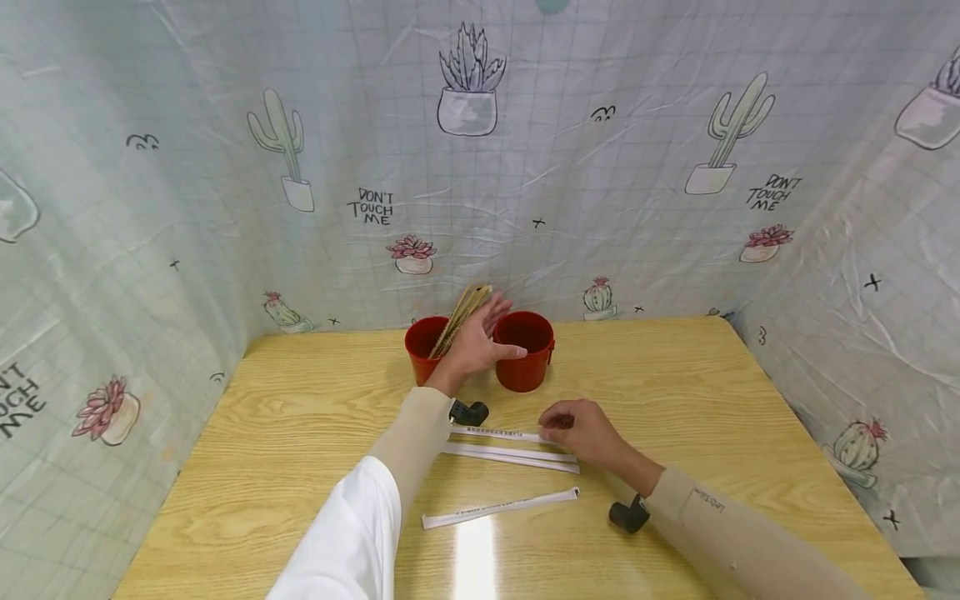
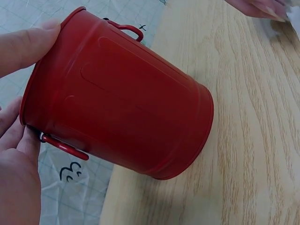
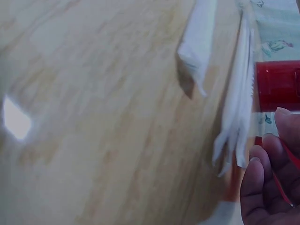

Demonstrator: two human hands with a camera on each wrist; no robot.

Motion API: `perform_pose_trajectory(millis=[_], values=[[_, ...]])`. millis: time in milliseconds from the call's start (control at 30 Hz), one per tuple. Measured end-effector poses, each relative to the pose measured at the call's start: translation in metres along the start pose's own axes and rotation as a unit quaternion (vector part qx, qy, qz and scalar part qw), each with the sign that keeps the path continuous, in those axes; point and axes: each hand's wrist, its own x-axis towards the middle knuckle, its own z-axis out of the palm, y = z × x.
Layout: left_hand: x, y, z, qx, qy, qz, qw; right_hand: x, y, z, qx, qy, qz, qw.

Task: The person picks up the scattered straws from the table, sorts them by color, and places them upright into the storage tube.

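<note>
My left hand (image 1: pixel 480 343) grips a small red metal bucket (image 2: pixel 131 98) near its rim, thumb on one side and fingers round the other; the bucket stands on the table. A second red bucket (image 1: pixel 422 342) beside it holds thin tan sticks (image 1: pixel 459 321), partly hidden by that hand. My right hand (image 1: pixel 588 433) hovers low by the right end of a narrow white paper wrapper (image 1: pixel 495 432) with dark print. In the right wrist view, its fingers bend loosely, with a gap between thumb and fingertips. Two more white wrappers (image 1: pixel 517 457) lie just nearer.
Another long printed wrapper (image 1: pixel 498 507) lies slanted toward the table's front. Wood-grain table (image 1: pixel 300 433) spreads around the hands. A patterned cloth (image 1: pixel 630 192) hangs behind and at both sides. Dark wrist cameras (image 1: pixel 628 515) stick out from both wrists.
</note>
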Motion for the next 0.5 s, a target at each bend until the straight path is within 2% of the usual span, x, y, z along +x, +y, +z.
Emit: perform_pose_trajectory(millis=[500], values=[[-0.001, -0.001, 0.000, 0.000, -0.005, -0.001, 1.0000, 0.002, 0.006, 0.013, 0.019, 0.007, -0.022, 1.000]])
